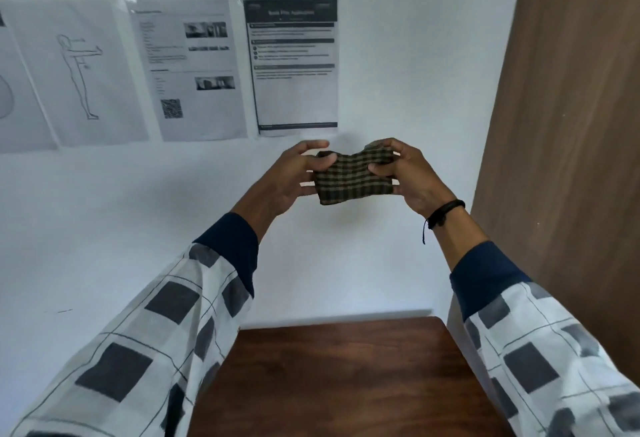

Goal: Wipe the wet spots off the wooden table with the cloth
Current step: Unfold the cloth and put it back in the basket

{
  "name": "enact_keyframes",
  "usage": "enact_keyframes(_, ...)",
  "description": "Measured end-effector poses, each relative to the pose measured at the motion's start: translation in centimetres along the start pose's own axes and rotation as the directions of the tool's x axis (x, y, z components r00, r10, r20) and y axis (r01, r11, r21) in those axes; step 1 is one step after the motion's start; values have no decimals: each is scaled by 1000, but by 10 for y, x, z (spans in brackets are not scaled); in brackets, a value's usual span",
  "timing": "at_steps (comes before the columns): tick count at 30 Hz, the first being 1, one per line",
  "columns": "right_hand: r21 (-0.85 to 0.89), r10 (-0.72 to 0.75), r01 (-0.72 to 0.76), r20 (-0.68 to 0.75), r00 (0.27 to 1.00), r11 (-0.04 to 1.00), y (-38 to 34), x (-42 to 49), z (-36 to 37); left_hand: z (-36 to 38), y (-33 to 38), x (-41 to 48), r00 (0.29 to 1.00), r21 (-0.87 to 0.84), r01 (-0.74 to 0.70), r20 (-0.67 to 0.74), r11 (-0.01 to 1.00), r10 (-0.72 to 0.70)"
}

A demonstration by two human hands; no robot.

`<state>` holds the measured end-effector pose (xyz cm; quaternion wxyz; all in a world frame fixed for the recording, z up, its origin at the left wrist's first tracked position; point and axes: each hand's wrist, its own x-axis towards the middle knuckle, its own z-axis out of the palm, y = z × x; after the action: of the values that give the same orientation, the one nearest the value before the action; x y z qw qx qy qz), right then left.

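Note:
A small folded cloth (353, 178) with a dark brown and tan check hangs in the air in front of the white wall, well above the table. My left hand (287, 182) grips its left edge and my right hand (408, 176) grips its right edge, thumbs on the near face. The dark wooden table (346, 377) lies low in the view between my forearms. I cannot make out any wet spots on its visible surface.
A white wall (173, 211) stands right behind the table, with several printed sheets (294, 65) taped to it. A tall brown wooden panel (568, 124) rises at the right, next to the table's right edge.

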<state>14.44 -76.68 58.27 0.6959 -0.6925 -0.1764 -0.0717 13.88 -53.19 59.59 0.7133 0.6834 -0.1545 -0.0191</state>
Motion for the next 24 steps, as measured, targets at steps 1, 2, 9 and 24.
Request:
enact_keyframes(1, -2, -12, 12, 0, 1000, 1000, -5, -3, 9, -5, 9, -6, 1000, 80, -14, 25, 997, 12)
enact_keyframes(2, -3, -23, 23, -2, 1000, 1000, -10, -5, 17, -9, 17, -10, 999, 156, -37, 25, 987, 33)
enact_keyframes(9, 9, 0, 0, -15, 1000, 1000, -33, -10, 46, -26, 48, -22, 959, 280, -210, -127, 937, 253)
enact_keyframes(24, 140, -43, 46, -21, 999, 989, -26, 17, 94, -83, 53, -46, 981, 180, -53, -175, 982, 85)
